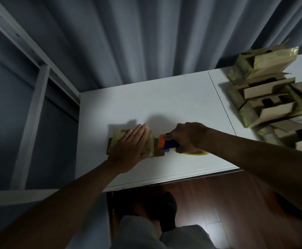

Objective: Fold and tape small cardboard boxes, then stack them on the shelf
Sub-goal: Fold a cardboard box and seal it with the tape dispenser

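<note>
Seen from the head camera, a person is pressing a small cardboard box (147,143) flat against a smooth white worktop (173,105), near its front edge. The box is lying low and squarish, its brown card wrapped in glossy, yellowish tape that is catching the light, with bare brown flaps showing at its left and right ends. The left hand (130,146) is lying palm-down on top of it, fingers straight and held together, its grip spread flat rather than curled round anything. Just to the right, the right hand (189,137) is curling its grip tightly round a tape dispenser (166,142), a hard plastic tool with an orange front and blue body, whose orange end is sitting against the box's right end. A yellowish roll of tape (198,153) is peeking out beneath that hand, touching the worktop. At the far right of the worktop, a loose pile of taped boxes (270,97) is standing, several with open flaps and dark hollows. Grey pleated curtains (128,42) are hanging behind, a pale metal shelf frame (33,108) is standing at left, and reddish wooden floor (227,203) is showing below.
</note>
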